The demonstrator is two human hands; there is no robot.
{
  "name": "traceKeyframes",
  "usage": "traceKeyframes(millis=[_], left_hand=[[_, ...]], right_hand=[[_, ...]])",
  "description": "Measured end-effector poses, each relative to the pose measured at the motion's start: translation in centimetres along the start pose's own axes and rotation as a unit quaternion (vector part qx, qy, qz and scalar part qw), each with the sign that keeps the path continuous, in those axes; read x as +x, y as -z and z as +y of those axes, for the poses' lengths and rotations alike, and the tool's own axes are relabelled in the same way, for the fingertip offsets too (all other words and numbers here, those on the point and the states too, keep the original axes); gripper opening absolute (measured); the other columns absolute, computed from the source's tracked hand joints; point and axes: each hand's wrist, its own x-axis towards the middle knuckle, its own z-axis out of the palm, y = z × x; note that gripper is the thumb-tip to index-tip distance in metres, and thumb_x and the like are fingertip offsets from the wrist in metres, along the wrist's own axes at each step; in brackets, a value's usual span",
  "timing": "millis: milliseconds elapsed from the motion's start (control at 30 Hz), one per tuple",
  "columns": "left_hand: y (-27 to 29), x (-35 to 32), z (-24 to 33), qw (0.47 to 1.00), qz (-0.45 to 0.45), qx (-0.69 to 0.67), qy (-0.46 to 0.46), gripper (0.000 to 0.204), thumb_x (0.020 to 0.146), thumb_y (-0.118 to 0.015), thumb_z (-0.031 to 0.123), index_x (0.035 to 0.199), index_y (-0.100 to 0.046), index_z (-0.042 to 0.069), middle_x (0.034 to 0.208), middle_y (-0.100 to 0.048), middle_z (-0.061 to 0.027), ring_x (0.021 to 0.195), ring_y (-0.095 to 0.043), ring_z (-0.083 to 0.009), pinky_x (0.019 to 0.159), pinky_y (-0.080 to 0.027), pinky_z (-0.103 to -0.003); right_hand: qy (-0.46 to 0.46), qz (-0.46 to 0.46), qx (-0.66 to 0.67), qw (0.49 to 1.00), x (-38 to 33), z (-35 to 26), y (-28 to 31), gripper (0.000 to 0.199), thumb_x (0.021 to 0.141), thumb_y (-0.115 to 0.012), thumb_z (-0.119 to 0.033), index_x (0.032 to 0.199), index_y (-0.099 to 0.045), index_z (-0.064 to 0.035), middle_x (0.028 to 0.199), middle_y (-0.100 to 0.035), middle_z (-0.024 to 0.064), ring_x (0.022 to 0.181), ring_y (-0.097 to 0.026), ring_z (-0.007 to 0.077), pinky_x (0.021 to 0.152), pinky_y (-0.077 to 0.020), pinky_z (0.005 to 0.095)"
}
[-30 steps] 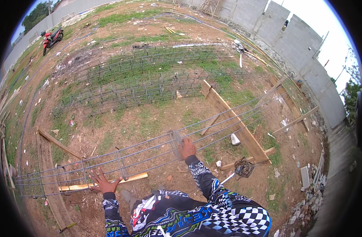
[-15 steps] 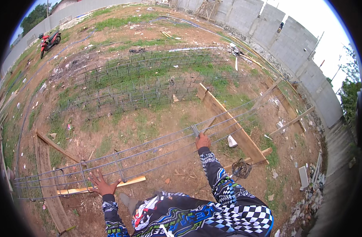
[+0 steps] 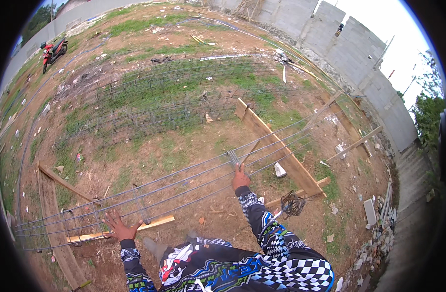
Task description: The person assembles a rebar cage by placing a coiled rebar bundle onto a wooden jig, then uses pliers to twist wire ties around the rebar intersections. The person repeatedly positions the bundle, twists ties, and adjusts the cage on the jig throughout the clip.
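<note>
Long steel rebars (image 3: 184,194) run across in front of me, with rectangular stirrups (image 3: 139,204) around them at the left. My left hand (image 3: 119,228) lies over the near bars with its fingers spread. Farther right, my right hand (image 3: 241,179) is closed on a bundle of stirrups (image 3: 233,158) gathered close together around the bars. The fingertips of that hand are partly hidden by its back. The bars lie across a wooden plank (image 3: 281,151) on the right and a board (image 3: 55,214) on the left.
A pale wood strip (image 3: 154,224) lies below the bars near my left hand. Dark tie wire (image 3: 292,203) sits coiled beside my right arm. Finished rebar cages (image 3: 159,114) lie on the grass beyond. A red motorbike (image 3: 53,52) stands far left, and a block wall (image 3: 359,53) bounds the right.
The whole view has shifted slightly. My right hand and the stirrup bundle have come a little nearer to me; my left hand stays spread at about the same place on the bars.
</note>
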Motion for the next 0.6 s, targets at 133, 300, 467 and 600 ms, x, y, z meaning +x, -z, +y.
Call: traceKeyframes(millis=[133,300,467,600], left_hand=[[-0.1,0.2,0.0,1.000,0.001,0.000,-0.001,0.132,0.047,-0.073,0.080,0.155,-0.019,0.026,0.163,0.004,-0.0098,0.148,0.010,-0.0376,0.103,0.006,-0.078],[0.1,-0.1,-0.3,1.000,0.012,0.004,0.006,0.130,0.049,-0.073,0.080,0.155,-0.019,0.028,0.163,0.004,-0.0089,0.148,0.009,-0.0375,0.103,0.005,-0.079],[0.1,-0.1,0.2,1.000,0.015,0.008,0.001,0.128,0.050,-0.073,0.080,0.154,-0.020,0.028,0.163,0.003,-0.0077,0.148,0.009,-0.0372,0.103,0.002,-0.080],[-0.1,0.0,0.0,1.000,0.017,0.008,0.002,0.128,0.050,-0.073,0.080,0.154,-0.021,0.028,0.163,0.004,-0.0069,0.148,0.009,-0.0371,0.103,0.001,-0.080]], right_hand=[[0.003,0.019,0.005,1.000,0.2,0.4,-0.7,0.073,0.079,-0.058,-0.009,0.148,-0.035,-0.0167,0.153,-0.031,0.0198,0.080,-0.067,0.0388,0.071,-0.0541,0.0458],[-0.011,-0.021,0.040,0.999,-0.2,-0.7,0.5,0.076,0.078,-0.059,-0.008,0.149,-0.033,-0.0188,0.154,-0.028,0.0197,0.090,-0.065,0.0407,0.081,-0.0518,0.0475],[-0.003,0.000,0.017,1.000,-0.1,-0.1,0.1,0.073,0.079,-0.061,-0.011,0.147,-0.036,-0.0150,0.153,-0.030,0.0208,0.082,-0.067,0.0389,0.072,-0.0533,0.0459],[-0.005,-0.002,0.022,1.000,0.1,-0.1,-0.2,0.073,0.079,-0.062,-0.012,0.147,-0.036,-0.0155,0.153,-0.030,0.0195,0.083,-0.067,0.0388,0.073,-0.0535,0.0456]])
